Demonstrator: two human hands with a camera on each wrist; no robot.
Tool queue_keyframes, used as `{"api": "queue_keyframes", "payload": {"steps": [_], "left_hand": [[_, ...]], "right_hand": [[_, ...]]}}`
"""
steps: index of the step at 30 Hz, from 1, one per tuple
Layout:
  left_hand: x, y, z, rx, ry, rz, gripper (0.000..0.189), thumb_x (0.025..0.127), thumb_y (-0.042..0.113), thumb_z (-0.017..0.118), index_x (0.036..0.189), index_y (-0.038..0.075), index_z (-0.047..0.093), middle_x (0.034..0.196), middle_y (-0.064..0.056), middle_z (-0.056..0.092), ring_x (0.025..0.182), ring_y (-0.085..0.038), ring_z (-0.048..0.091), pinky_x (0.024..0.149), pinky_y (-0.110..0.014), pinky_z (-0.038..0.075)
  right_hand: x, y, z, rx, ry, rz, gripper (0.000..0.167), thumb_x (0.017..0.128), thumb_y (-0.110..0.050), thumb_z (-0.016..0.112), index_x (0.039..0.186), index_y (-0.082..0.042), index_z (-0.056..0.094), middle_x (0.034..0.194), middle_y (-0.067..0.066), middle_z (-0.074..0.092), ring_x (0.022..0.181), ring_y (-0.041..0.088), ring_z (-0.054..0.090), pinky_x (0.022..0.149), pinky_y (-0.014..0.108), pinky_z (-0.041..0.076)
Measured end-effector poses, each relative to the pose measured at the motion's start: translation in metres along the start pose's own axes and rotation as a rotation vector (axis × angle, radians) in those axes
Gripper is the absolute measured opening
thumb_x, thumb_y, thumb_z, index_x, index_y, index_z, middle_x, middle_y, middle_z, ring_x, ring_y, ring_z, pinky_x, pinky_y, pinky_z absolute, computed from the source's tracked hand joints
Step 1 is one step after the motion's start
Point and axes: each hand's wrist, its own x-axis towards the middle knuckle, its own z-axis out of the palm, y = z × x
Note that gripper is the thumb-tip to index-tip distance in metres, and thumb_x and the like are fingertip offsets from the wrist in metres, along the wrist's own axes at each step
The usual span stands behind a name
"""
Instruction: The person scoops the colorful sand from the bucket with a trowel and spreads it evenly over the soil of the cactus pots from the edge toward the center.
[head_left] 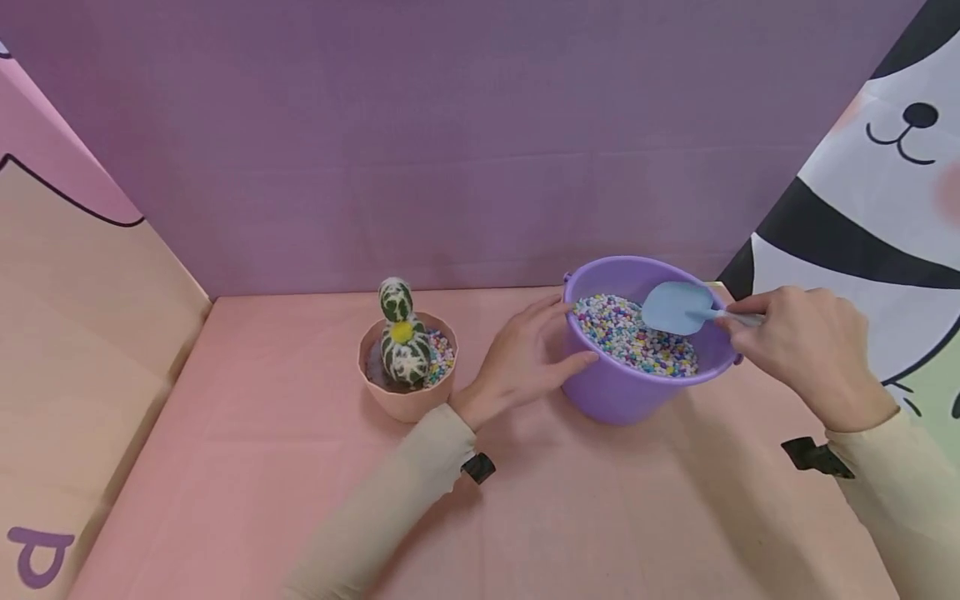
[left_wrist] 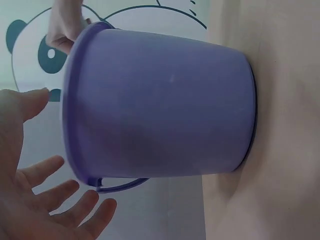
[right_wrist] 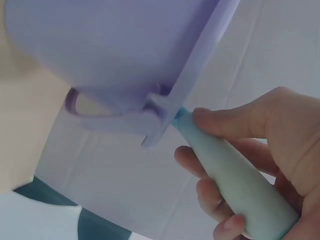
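A purple bucket (head_left: 621, 392) stands on the pink surface, partly filled with small multicoloured pebbles (head_left: 615, 325). My right hand (head_left: 806, 346) grips the handle (right_wrist: 235, 185) of a light blue toy shovel (head_left: 678, 308). The shovel's blade is inside the bucket, over the pebbles near the right rim. On the bucket's left side, my left hand (head_left: 525, 354) has its fingers spread beside the rim; the left wrist view shows a gap between thumb and bucket. Left of that hand sits a peach pot (head_left: 408, 407) with a cactus (head_left: 405, 346) and some coloured pebbles (head_left: 441, 358) on its right side.
A purple backdrop (head_left: 450, 150) rises behind the surface. Panels with printed drawings flank it, a panda print (head_left: 862, 242) on the right and a beige panel (head_left: 75, 308) on the left. The bucket's handle (left_wrist: 122, 187) hangs down at its back.
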Motion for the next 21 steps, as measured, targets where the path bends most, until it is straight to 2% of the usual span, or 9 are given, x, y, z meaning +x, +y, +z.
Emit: {"api": "queue_keyframes", "payload": {"steps": [5, 9, 14, 21], "left_hand": [[0.004, 0.001, 0.009, 0.064, 0.015, -0.018, 0.072, 0.092, 0.052, 0.079, 0.151, 0.016, 0.06, 0.166, 0.001, 0.049, 0.154, -0.019, 0.045, 0.125, -0.047, 0.04], [0.005, 0.004, 0.011, 0.114, 0.025, -0.027, 0.074, 0.089, 0.055, 0.081, 0.151, 0.018, 0.061, 0.164, 0.004, 0.051, 0.152, -0.02, 0.048, 0.121, -0.048, 0.044], [0.007, 0.007, 0.008, 0.168, 0.03, -0.053, 0.074, 0.087, 0.059, 0.082, 0.147, 0.021, 0.065, 0.16, 0.006, 0.056, 0.147, -0.02, 0.053, 0.117, -0.046, 0.049], [0.008, 0.007, 0.004, 0.179, 0.019, -0.103, 0.074, 0.083, 0.06, 0.085, 0.144, 0.022, 0.068, 0.16, 0.009, 0.056, 0.148, -0.018, 0.053, 0.12, -0.043, 0.046]], "right_hand": [[0.006, 0.002, 0.003, -0.114, 0.043, -0.119, 0.027, 0.089, -0.021, 0.069, 0.102, -0.002, 0.083, 0.051, 0.003, 0.057, 0.05, 0.027, 0.048, 0.038, 0.043, 0.037], [0.01, 0.007, 0.006, -0.152, -0.023, -0.207, 0.025, 0.089, -0.018, 0.072, 0.105, -0.002, 0.083, 0.055, 0.002, 0.06, 0.054, 0.025, 0.052, 0.039, 0.042, 0.041], [0.015, 0.009, 0.015, -0.129, -0.085, -0.268, 0.025, 0.087, -0.024, 0.079, 0.106, -0.009, 0.086, 0.063, 0.001, 0.068, 0.06, 0.023, 0.057, 0.044, 0.04, 0.042], [0.022, 0.003, 0.027, -0.008, -0.089, -0.303, 0.015, 0.082, -0.026, 0.085, 0.094, -0.018, 0.089, 0.082, 0.009, 0.079, 0.061, 0.019, 0.063, 0.049, 0.038, 0.044]]}}
